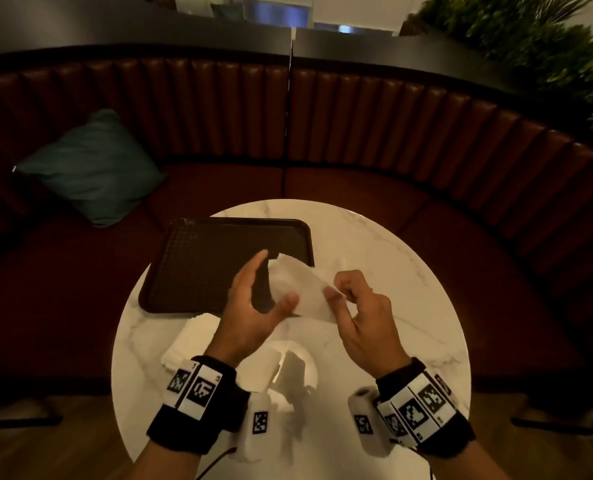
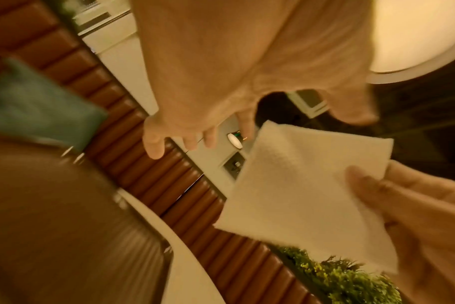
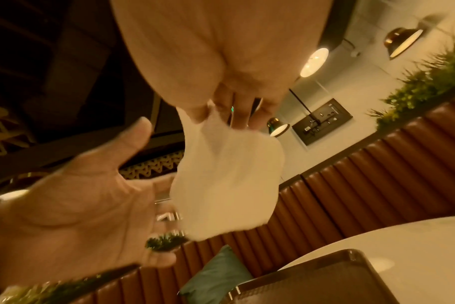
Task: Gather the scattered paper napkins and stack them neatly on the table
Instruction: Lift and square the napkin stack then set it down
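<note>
A white paper napkin (image 1: 298, 289) hangs in the air over the round marble table (image 1: 374, 244). My right hand (image 1: 334, 286) pinches its right corner between thumb and forefinger; the right wrist view shows that pinch at the napkin's (image 3: 226, 181) top edge. My left hand (image 1: 274, 278) is open beside it, fingers spread, thumb close to the lower edge; whether it touches I cannot tell. In the left wrist view the napkin (image 2: 299, 185) is flat and square. Folded napkins (image 1: 191, 341) lie in a pile on the table under my left wrist.
A dark empty tray (image 1: 201, 258) sits on the table's back left. A curved brown leather bench (image 1: 392, 133) wraps around the table, with a teal cushion (image 1: 90, 168) on its left. Green plants (image 1: 530, 36) stand behind the bench at right.
</note>
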Tool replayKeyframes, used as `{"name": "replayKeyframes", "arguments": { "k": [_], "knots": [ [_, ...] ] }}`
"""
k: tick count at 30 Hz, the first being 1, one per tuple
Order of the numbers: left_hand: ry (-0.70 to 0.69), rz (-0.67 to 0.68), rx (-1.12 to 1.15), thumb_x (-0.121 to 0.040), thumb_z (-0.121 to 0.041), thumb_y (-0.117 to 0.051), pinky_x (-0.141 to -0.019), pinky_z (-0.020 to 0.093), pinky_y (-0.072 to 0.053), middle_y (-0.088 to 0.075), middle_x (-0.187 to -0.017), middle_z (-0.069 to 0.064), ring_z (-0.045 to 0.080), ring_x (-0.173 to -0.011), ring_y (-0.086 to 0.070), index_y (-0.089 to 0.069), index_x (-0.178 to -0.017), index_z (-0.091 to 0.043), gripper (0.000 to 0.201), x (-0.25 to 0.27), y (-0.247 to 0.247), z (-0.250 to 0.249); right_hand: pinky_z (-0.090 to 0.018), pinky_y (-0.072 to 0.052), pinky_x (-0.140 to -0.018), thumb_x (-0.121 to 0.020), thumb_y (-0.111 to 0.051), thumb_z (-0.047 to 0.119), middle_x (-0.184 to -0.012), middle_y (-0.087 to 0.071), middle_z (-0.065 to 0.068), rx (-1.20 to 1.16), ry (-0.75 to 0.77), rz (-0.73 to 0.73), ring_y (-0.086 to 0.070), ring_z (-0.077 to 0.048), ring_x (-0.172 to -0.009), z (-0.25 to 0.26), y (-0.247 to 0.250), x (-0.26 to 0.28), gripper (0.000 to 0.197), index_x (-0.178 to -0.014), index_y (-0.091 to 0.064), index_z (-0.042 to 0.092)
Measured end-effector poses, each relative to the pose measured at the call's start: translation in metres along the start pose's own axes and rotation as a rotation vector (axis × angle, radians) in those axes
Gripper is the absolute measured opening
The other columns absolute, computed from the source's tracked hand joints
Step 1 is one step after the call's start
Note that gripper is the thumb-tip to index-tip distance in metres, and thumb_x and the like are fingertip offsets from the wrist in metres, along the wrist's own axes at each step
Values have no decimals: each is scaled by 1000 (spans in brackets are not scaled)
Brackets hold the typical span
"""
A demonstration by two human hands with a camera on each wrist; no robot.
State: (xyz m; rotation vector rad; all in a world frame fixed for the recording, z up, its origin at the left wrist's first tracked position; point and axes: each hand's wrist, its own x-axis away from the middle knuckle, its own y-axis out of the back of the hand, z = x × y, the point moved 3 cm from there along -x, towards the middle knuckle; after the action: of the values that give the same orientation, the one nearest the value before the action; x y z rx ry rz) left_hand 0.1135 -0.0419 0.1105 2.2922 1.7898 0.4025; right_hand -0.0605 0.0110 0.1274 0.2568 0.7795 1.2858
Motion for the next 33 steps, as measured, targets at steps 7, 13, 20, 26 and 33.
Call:
{"name": "replayKeyframes", "arguments": {
  "k": [7, 13, 20, 26, 33],
  "knots": [
    [-126, 63, 207, -73, -26, -72, -71, 36, -58, -69, -92, 3, 16, -84, -67, -67, -89, -14, 21, -1, 18, -31, -32, -56, -59, -84, -63, 42, -79, -68, -10, -356, -221, 205, -68, -21, -69, 16, -4, -9, 29, -107, -47, 34],
    [122, -280, 349, -78, -17, -73, -77, 40, -57, -72, -93, 10, 24, -86, -68, -68, -89, -15, 11, 1, 53, 22, -34, -57, -70, -85, -69, 26, -88, -74, -5, -319, -385, 378, -70, -15, -77, -11, -29, 6, 16, -92, -73, 12],
    [373, -128, -275, -78, -25, -73, -74, 34, -49, -72, -85, 9, 29, -87, -66, -71, -85, -5, 21, 20, 88, 139, -28, -49, -56, -92, -57, 38, -51, -59, 3, -75, -543, 619, -56, -3, -44, -63, -105, 53, 43, -56, -58, 15],
    [529, -111, -439, -87, -34, -63, -89, 29, -41, -64, -120, 17, 33, -111, -57, -63, -113, 0, 43, 15, 96, 187, -9, -44, -53, -95, -50, 35, -59, -58, 7, 47, -634, 777, -58, -2, -44, -69, -149, 65, 40, -56, -51, 24],
    [500, -120, -426, -85, -39, -62, -86, 39, -45, -68, -100, 21, 38, -98, -59, -66, -97, 4, 45, -38, 98, 210, -31, -45, -77, -93, -50, 37, -93, -69, -15, 278, -661, 661, -61, -30, -92, -82, -174, 34, 44, -51, -43, 24]
  ]
}}
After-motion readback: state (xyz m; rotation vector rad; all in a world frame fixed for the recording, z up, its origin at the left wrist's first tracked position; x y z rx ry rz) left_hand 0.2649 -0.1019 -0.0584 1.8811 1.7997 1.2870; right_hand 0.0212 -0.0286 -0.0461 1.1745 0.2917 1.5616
